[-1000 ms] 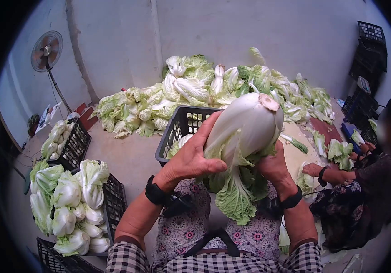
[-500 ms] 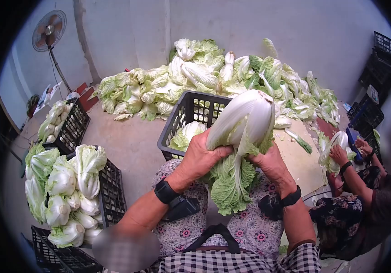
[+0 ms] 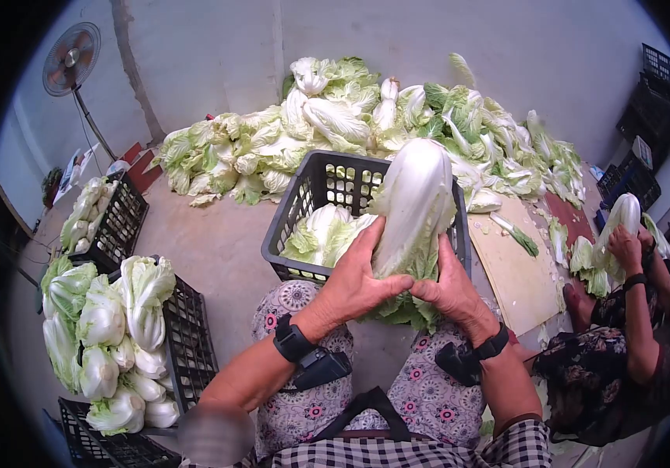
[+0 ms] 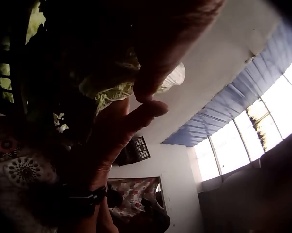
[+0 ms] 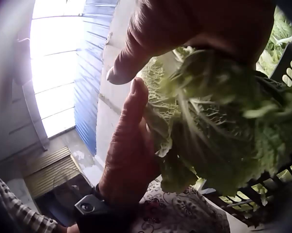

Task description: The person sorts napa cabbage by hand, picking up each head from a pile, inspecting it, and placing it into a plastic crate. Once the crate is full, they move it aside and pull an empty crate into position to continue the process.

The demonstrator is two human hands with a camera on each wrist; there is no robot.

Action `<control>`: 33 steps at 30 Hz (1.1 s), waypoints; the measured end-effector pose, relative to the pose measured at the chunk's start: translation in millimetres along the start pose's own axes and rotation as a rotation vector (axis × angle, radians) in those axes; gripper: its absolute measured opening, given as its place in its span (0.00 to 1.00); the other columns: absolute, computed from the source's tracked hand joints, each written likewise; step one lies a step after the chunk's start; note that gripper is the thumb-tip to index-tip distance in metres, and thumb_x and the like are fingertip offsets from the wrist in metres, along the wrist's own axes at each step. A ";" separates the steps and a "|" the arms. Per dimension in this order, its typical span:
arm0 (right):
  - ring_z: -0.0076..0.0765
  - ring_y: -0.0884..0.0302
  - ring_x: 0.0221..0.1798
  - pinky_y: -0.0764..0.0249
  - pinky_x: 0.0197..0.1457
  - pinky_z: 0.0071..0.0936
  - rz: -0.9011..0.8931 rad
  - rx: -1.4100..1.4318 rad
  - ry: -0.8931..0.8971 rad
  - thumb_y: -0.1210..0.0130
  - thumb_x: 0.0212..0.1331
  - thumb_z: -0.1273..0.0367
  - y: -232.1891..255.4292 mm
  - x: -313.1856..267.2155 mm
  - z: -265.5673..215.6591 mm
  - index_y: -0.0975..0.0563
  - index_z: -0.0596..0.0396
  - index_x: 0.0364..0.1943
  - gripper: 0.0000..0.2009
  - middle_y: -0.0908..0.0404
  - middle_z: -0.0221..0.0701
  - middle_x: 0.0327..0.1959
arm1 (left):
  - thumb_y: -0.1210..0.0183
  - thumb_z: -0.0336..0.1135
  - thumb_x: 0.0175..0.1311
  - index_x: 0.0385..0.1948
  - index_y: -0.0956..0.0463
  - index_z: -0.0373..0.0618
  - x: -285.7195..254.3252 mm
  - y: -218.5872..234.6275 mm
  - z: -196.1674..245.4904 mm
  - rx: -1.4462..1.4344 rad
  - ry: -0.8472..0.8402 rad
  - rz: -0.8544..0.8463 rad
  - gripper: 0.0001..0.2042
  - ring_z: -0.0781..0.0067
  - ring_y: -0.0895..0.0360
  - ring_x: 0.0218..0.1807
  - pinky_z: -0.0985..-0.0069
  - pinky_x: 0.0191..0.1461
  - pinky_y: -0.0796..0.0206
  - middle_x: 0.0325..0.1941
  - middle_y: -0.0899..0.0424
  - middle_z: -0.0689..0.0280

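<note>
A napa cabbage [image 3: 415, 199] stands between my two hands in front of the black plastic crate [image 3: 288, 201], its pale base up and its green leaf tips down toward my lap. My left hand [image 3: 358, 277] grips its left side low down, and my right hand [image 3: 457, 295] grips the right side. The thumbs nearly meet across the front. Loose green leaves [image 5: 209, 126] of the cabbage fill the right wrist view. Inside the crate another napa cabbage [image 3: 315, 242] lies at the left.
Crates heaped with cabbages [image 3: 105, 343] stand to the left. A pile of cabbages and leaves [image 3: 265, 148] lies along the wall. A pale board [image 3: 522, 273] lies right of the crate. Farther right, a person's hand [image 3: 625, 248] holds another cabbage. A fan [image 3: 71, 58] stands back left.
The cabbage in my hands has tipped more upright and away from me, so its cut stem no longer shows. The person at right has lifted a cabbage.
</note>
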State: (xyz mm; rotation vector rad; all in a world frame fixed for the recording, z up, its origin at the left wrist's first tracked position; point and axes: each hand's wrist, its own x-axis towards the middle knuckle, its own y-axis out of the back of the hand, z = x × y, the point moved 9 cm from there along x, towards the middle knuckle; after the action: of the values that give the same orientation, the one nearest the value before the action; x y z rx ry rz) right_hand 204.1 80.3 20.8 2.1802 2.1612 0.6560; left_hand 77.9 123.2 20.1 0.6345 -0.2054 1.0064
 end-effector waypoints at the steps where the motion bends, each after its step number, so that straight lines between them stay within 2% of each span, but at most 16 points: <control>1: 0.42 0.39 0.63 0.43 0.66 0.34 0.044 0.166 -0.034 0.34 0.41 0.49 4.5 0.8 5.4 0.45 0.63 0.63 0.48 0.37 0.45 0.60 | 0.33 0.49 0.45 0.64 0.49 0.36 1.1 -9.2 7.4 0.039 -0.025 -0.094 0.47 0.47 0.45 0.67 0.62 0.69 0.54 0.64 0.43 0.42; 4: 0.38 0.30 0.55 0.33 0.59 0.32 0.181 0.584 -0.103 0.37 0.48 0.60 16.5 -0.7 20.0 0.39 0.64 0.58 0.35 0.30 0.41 0.54 | 0.34 0.48 0.45 0.65 0.49 0.40 1.2 -24.2 35.2 0.120 -0.245 -0.183 0.46 0.46 0.46 0.68 0.62 0.70 0.54 0.65 0.44 0.43; 5: 0.36 0.28 0.53 0.31 0.57 0.31 0.231 0.673 -0.102 0.39 0.50 0.63 21.3 -1.1 21.4 0.38 0.64 0.57 0.32 0.29 0.40 0.52 | 0.34 0.43 0.48 0.64 0.44 0.42 2.9 -19.1 39.0 0.112 -0.244 -0.130 0.40 0.52 0.39 0.64 0.64 0.66 0.47 0.63 0.38 0.46; 8: 0.34 0.25 0.50 0.27 0.54 0.31 0.300 0.788 -0.099 0.44 0.51 0.68 28.5 -3.6 21.5 0.36 0.65 0.55 0.27 0.27 0.39 0.49 | 0.37 0.35 0.52 0.60 0.38 0.41 9.1 1.2 11.8 -0.255 0.022 -0.004 0.31 0.63 0.29 0.56 0.71 0.57 0.35 0.57 0.30 0.53; 10: 0.33 0.25 0.49 0.28 0.53 0.30 0.289 0.777 -0.113 0.44 0.51 0.69 31.2 -5.4 24.4 0.36 0.65 0.55 0.26 0.26 0.38 0.48 | 0.42 0.27 0.55 0.54 0.32 0.39 7.4 23.8 2.1 -0.350 0.064 0.211 0.22 0.78 0.26 0.42 0.83 0.43 0.30 0.47 0.23 0.62; 12: 0.35 0.24 0.48 0.28 0.55 0.31 0.267 0.669 -0.101 0.44 0.49 0.67 34.2 -7.6 24.5 0.36 0.66 0.55 0.28 0.26 0.40 0.48 | 0.42 0.32 0.57 0.52 0.31 0.39 4.1 46.6 2.6 -0.144 0.072 0.320 0.20 0.79 0.27 0.40 0.84 0.41 0.31 0.48 0.24 0.61; 13: 0.36 0.24 0.48 0.28 0.56 0.32 0.257 0.617 -0.097 0.44 0.49 0.66 34.6 -8.5 23.7 0.36 0.66 0.55 0.28 0.26 0.40 0.48 | 0.41 0.41 0.57 0.56 0.36 0.37 3.7 52.3 -3.9 -0.120 0.117 0.320 0.27 0.71 0.27 0.49 0.78 0.50 0.32 0.54 0.28 0.55; 16: 0.29 0.26 0.47 0.29 0.53 0.27 0.218 0.578 -0.099 0.42 0.48 0.67 29.4 -12.2 11.9 0.33 0.64 0.53 0.26 0.25 0.36 0.47 | 0.39 0.48 0.55 0.60 0.42 0.33 11.4 39.4 7.0 0.063 -0.023 0.181 0.36 0.62 0.34 0.60 0.71 0.62 0.41 0.60 0.34 0.49; 17: 0.29 0.26 0.48 0.30 0.54 0.27 0.177 0.577 -0.096 0.40 0.47 0.66 26.5 -11.8 13.2 0.32 0.63 0.53 0.28 0.24 0.35 0.47 | 0.38 0.50 0.53 0.62 0.48 0.30 11.9 19.0 2.8 -0.148 0.056 0.002 0.42 0.58 0.41 0.66 0.68 0.68 0.51 0.63 0.39 0.46; 20: 0.29 0.26 0.49 0.31 0.55 0.28 0.114 0.526 -0.081 0.38 0.45 0.66 18.9 -9.8 7.2 0.32 0.63 0.54 0.29 0.24 0.35 0.48 | 0.37 0.45 0.53 0.61 0.47 0.29 7.7 -12.5 5.7 -0.197 0.108 -0.207 0.40 0.60 0.40 0.65 0.70 0.67 0.49 0.62 0.38 0.46; 21: 0.30 0.28 0.51 0.33 0.58 0.28 0.070 0.529 -0.118 0.36 0.45 0.64 16.1 -9.3 8.3 0.34 0.63 0.56 0.33 0.25 0.35 0.50 | 0.38 0.38 0.53 0.58 0.40 0.31 6.5 -5.1 2.1 -0.205 0.159 -0.114 0.32 0.64 0.31 0.57 0.72 0.61 0.41 0.56 0.29 0.51; 24: 0.36 0.34 0.60 0.40 0.64 0.30 0.085 0.408 -0.110 0.34 0.44 0.55 13.0 -4.5 11.4 0.43 0.64 0.62 0.44 0.32 0.41 0.57 | 0.39 0.30 0.53 0.51 0.33 0.34 8.9 13.3 1.3 -0.154 0.237 0.062 0.23 0.69 0.24 0.46 0.74 0.51 0.34 0.45 0.21 0.57; 26: 0.40 0.42 0.65 0.46 0.67 0.31 0.135 0.240 -0.075 0.34 0.40 0.49 20.9 -2.9 8.2 0.52 0.64 0.65 0.53 0.40 0.45 0.62 | 0.40 0.29 0.53 0.46 0.29 0.36 8.6 25.4 9.3 -0.200 0.091 0.220 0.18 0.74 0.23 0.39 0.77 0.45 0.31 0.38 0.19 0.62; 27: 0.42 0.46 0.68 0.49 0.69 0.32 0.151 0.160 -0.057 0.34 0.38 0.45 22.7 -2.6 6.8 0.56 0.64 0.67 0.58 0.44 0.47 0.65 | 0.40 0.29 0.52 0.46 0.29 0.35 7.2 28.4 2.6 -0.213 0.141 0.251 0.18 0.75 0.23 0.39 0.77 0.45 0.31 0.39 0.19 0.63; 30: 0.44 0.53 0.70 0.53 0.71 0.32 -0.083 0.130 -0.006 0.34 0.33 0.39 -1.3 0.0 10.2 0.63 0.64 0.67 0.65 0.52 0.50 0.68 | 0.40 0.29 0.53 0.45 0.29 0.35 2.0 29.6 -14.1 -0.336 0.196 0.346 0.17 0.75 0.23 0.38 0.77 0.45 0.31 0.38 0.19 0.64; 33: 0.42 0.48 0.68 0.49 0.69 0.32 -0.059 0.295 -0.004 0.30 0.33 0.48 -6.4 -0.6 7.0 0.61 0.63 0.67 0.63 0.47 0.45 0.66 | 0.37 0.35 0.54 0.49 0.32 0.35 4.1 18.7 -3.7 -0.359 0.174 0.286 0.23 0.74 0.25 0.42 0.76 0.48 0.32 0.42 0.21 0.63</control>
State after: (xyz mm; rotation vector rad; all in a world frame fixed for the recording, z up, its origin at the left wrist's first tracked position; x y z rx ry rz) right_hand 200.0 82.1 12.4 2.2305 2.4459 0.3479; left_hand 64.0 135.3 26.4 0.1904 -0.3204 1.2558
